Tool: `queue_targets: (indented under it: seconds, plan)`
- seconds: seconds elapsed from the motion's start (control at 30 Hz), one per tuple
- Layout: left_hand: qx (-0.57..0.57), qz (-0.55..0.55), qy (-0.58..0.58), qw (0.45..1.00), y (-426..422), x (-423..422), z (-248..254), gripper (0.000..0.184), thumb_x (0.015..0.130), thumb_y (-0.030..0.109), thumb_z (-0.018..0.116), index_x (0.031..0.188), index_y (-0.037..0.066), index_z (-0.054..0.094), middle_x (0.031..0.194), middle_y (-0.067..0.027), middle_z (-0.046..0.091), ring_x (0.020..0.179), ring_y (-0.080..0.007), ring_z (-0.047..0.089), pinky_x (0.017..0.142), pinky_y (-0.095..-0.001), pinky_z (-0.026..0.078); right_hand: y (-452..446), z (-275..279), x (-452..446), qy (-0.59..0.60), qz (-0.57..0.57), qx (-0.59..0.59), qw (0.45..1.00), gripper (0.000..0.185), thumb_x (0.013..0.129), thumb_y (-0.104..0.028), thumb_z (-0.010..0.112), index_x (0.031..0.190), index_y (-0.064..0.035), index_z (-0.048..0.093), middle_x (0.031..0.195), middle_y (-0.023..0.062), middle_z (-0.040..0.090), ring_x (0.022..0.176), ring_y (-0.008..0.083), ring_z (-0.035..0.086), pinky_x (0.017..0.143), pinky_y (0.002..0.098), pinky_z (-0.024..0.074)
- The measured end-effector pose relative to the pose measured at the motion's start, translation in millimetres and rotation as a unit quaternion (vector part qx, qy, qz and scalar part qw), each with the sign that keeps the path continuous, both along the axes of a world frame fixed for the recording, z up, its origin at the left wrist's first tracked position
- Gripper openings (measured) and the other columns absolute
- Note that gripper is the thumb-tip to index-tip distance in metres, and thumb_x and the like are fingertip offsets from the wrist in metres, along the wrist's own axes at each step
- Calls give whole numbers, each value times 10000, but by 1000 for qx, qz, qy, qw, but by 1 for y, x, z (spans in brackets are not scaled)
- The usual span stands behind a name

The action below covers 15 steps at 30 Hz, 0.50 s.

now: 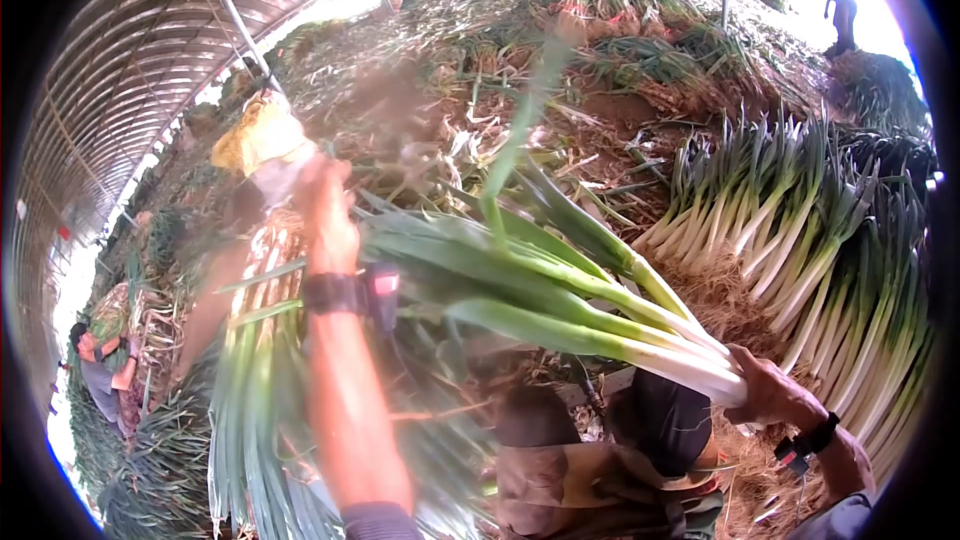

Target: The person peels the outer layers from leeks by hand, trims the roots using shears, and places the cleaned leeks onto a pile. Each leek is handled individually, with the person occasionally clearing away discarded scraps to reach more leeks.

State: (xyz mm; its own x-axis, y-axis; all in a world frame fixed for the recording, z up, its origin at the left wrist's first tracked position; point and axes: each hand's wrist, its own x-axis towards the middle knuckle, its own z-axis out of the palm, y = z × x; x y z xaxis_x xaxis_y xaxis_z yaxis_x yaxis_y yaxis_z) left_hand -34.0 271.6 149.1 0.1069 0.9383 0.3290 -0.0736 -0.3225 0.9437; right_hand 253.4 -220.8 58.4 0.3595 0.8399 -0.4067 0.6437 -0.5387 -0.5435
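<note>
My right hand [768,388] is closed round the white root ends of several long green onions [600,325], whose green leaves spread to the left. Blurred by motion, my left hand [325,202] is stretched out at the upper left, beside a yellowish bundle [262,135] and above a pile of green onions [262,370]. Its fingers are smeared, and I cannot make out whether they hold anything. A blurred green leaf stands up in front of the middle of the view.
Rows of green onions [790,210] lie at the right, roots toward me. Another person [105,380] is at the far left. A metal pole [235,15] rises at the upper left. Loose leaves and soil [600,155] cover the ground ahead.
</note>
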Motion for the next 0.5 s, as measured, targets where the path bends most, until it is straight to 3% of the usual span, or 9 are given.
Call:
queue_targets:
  seconds: [0.07, 0.1, 0.17, 0.23, 0.3, 0.37, 0.4, 0.5]
  plan:
    - [28, -6, -14, 1000, -17, 3, 7, 573, 898, 233, 634, 1392, -12, 477, 1255, -135, 618, 1140, -243, 605, 899, -391, 501, -3, -5, 13, 61, 15, 33, 997, 947, 652, -263, 889, 1426, -27, 396, 1048, 187, 679, 958, 273, 671, 858, 403, 545]
    - [8, -20, -52, 998, -26, 6, 1, 547, 848, 215, 693, 1330, -2, 553, 1145, -79, 630, 1016, -188, 605, 861, -353, 485, -3, -6, 18, 81, 15, 26, 996, 934, 658, -264, 895, 1419, -29, 407, 1053, 174, 679, 958, 261, 668, 863, 399, 544]
    - [3, -51, 26, 998, -47, 7, -18, 518, 873, 208, 688, 1331, 14, 542, 1193, -108, 638, 1078, -203, 630, 865, -333, 514, -2, -5, 27, 121, 19, 7, 992, 909, 668, -266, 906, 1405, -31, 429, 1065, 149, 680, 957, 237, 661, 873, 391, 543]
    - [-52, -120, 20, 991, -51, 12, -61, 249, 901, 121, 682, 1146, 86, 651, 964, -24, 692, 871, -150, 686, 734, -291, 557, 3, 7, 24, 166, 9, 5, 986, 903, 676, -286, 918, 1404, -28, 450, 1133, 135, 667, 1024, 231, 641, 932, 387, 533]
    - [-91, -168, 117, 975, -72, 18, -95, 204, 914, 109, 677, 1117, 98, 672, 956, -15, 699, 823, -121, 675, 700, -265, 551, 0, -2, 34, 177, 5, -26, 984, 981, 678, -343, 917, 1451, -10, 414, 1212, 169, 646, 1092, 266, 629, 993, 401, 527]
    - [0, -195, 234, 953, -80, 20, -142, 214, 899, 93, 694, 1110, 64, 709, 936, -32, 700, 850, -89, 639, 753, -233, 528, -6, -21, 41, 199, -1, 7, 980, 1009, 666, -366, 927, 1460, -15, 413, 1263, 168, 618, 1145, 267, 598, 1030, 406, 497]
    - [39, -223, 278, 934, -85, 20, -164, 249, 893, 99, 703, 1128, 19, 709, 968, -47, 712, 880, -119, 655, 793, -258, 536, -8, -27, 43, 209, -4, 21, 978, 1022, 661, -378, 932, 1464, -17, 413, 1289, 167, 603, 1171, 268, 582, 1048, 408, 483]
    - [102, -287, 373, 876, -123, 32, -165, 400, 871, 177, 758, 1247, 67, 673, 1087, -114, 708, 995, -229, 682, 868, -362, 550, -3, -16, 41, 191, 9, 6, 982, 1038, 651, -398, 940, 1465, -18, 423, 1329, 164, 574, 1212, 276, 546, 1066, 422, 459]
